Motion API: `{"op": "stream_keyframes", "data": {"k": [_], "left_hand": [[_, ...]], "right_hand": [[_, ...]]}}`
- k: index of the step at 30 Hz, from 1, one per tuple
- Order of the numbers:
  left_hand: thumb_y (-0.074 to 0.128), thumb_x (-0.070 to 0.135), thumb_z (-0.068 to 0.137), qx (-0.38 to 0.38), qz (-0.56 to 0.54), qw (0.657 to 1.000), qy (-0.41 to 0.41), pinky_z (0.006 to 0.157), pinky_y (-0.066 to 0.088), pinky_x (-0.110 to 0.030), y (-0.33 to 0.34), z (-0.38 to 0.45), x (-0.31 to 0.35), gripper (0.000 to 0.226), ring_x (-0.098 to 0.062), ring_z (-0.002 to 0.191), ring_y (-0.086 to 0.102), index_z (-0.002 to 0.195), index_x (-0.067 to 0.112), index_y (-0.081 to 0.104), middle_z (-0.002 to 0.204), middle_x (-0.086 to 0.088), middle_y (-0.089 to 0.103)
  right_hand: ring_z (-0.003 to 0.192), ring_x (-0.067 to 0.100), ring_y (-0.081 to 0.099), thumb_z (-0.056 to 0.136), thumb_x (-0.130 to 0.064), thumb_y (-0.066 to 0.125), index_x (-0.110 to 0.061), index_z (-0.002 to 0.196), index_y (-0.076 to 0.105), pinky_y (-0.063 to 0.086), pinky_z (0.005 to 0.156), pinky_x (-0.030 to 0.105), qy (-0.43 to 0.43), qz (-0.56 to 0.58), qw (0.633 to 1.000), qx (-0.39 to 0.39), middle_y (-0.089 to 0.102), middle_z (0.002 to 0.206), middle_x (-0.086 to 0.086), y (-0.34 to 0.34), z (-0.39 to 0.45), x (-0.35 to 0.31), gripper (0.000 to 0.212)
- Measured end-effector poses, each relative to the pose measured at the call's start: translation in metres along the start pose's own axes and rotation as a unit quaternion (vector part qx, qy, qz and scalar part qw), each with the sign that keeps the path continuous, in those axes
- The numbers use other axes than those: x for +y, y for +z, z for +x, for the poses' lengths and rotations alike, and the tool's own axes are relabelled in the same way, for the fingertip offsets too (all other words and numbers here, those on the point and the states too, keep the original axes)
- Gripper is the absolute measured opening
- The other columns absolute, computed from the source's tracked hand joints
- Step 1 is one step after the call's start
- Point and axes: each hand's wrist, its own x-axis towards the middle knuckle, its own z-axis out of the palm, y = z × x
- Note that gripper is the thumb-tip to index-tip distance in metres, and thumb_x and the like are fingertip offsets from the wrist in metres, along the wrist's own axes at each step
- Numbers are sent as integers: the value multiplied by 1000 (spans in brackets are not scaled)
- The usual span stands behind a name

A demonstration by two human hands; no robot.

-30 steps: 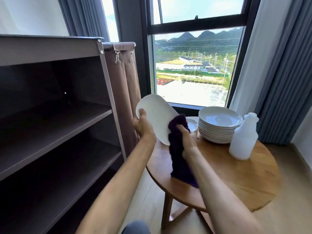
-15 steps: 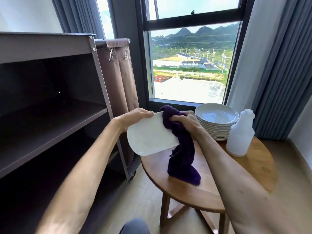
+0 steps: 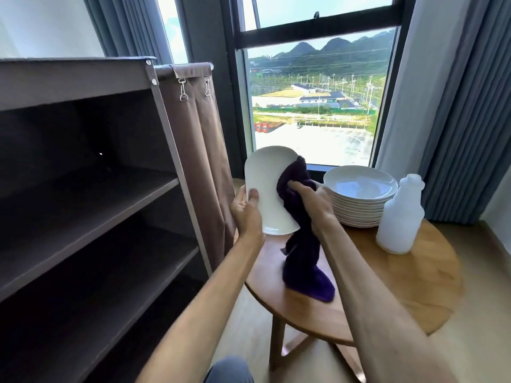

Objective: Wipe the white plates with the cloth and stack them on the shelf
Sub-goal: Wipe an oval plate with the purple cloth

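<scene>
A white plate stands nearly upright above the left edge of the round wooden table. My left hand grips its lower left rim, thumb on the face. My right hand holds a dark purple cloth against the plate's right side; the cloth hangs down and its end lies on the table. A stack of several white plates sits at the back of the table. The dark shelf unit stands to the left, its boards bare.
A white plastic bottle stands on the table right of the stack. A brown fabric cover hangs at the shelf's right side. Window and grey curtains lie behind the table. Light wooden floor lies below.
The plate has turned from lying tilted to the left back up to nearly upright. My left hand moved from its top rim to its lower left rim, and the cloth stayed on its right side.
</scene>
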Motion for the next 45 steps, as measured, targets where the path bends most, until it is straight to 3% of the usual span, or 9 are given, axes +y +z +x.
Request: {"op": "stream_keyframes", "data": {"k": [5, 9, 14, 20, 24, 27, 34, 39, 45], "left_hand": [[70, 22, 56, -135, 111, 983, -62, 79, 51, -42, -6, 27, 40, 54, -33, 90, 62, 105, 5, 56, 101, -22, 66], [59, 17, 94, -256, 183, 946, -77, 87, 55, -44, -12, 53, 81, 19, -32, 95, 66, 110, 11, 67, 102, -13, 71], [66, 11, 96, -152, 98, 982, 50, 82, 58, -48, -5, 53, 71, 10, -32, 88, 67, 97, 12, 75, 94, -13, 72], [66, 2, 95, 109, -174, 979, 0, 51, 55, -25, 2, 29, 50, 15, -25, 83, 63, 107, 8, 71, 93, -9, 68], [59, -1, 98, 67, -118, 991, 5, 59, 54, -30, 15, -1, 31, 12, -20, 78, 62, 105, 8, 61, 90, -7, 67], [61, 2, 76, 20, 37, 999, -14, 63, 43, -30, -12, 3, 30, 15, -25, 77, 55, 83, 11, 52, 78, -7, 61], [71, 28, 78, -333, 45, 912, -235, 88, 52, -40, -41, 17, 45, 40, -33, 93, 68, 108, 1, 75, 104, -16, 73], [51, 40, 102, -261, -43, 943, -200, 97, 53, -45, -7, -10, 43, 40, -29, 102, 72, 123, 12, 70, 115, -14, 74], [44, 61, 102, -174, -70, 972, -142, 95, 54, -38, 18, -11, 75, 59, -24, 94, 68, 108, 8, 71, 92, -11, 73]], "right_hand": [[78, 26, 73, 84, -15, 74, -9, 82, 75, 62, 72, 37, -42, -96, 991, -82, 75, 80, 11, -24, -11, -6, 6], [69, 18, 68, 84, -17, 74, -10, 80, 75, 57, 70, 33, -115, -211, 957, -165, 75, 77, 9, -28, -11, -29, 9], [65, 17, 62, 79, -36, 80, -23, 59, 66, 48, 67, 35, -188, -220, 957, -2, 65, 58, -6, -16, 3, -22, 28], [77, 28, 69, 75, -40, 78, -13, 75, 72, 52, 71, 39, -91, -56, 991, 77, 73, 73, 3, -18, -11, 6, 28], [86, 38, 72, 69, -30, 81, -15, 82, 76, 57, 87, 56, 40, 179, 979, 89, 77, 90, 16, -11, -19, 38, 20], [80, 35, 68, 80, -14, 78, -10, 83, 75, 56, 84, 58, 48, 132, 987, 74, 72, 102, 30, -27, -16, 31, 6], [76, 23, 66, 80, -19, 79, -17, 82, 76, 54, 76, 42, -152, -231, 958, -77, 73, 80, 6, -23, -3, -34, 4], [111, 30, 53, 94, -40, 64, -13, 114, 67, 40, 83, 32, -283, -340, 882, 159, 56, 120, 12, 23, -2, -31, 34], [76, 18, 53, 95, -29, 49, -22, 65, 58, 43, 68, 36, -382, -210, 899, 32, 56, 83, -1, 50, -41, -5, 32]]}}
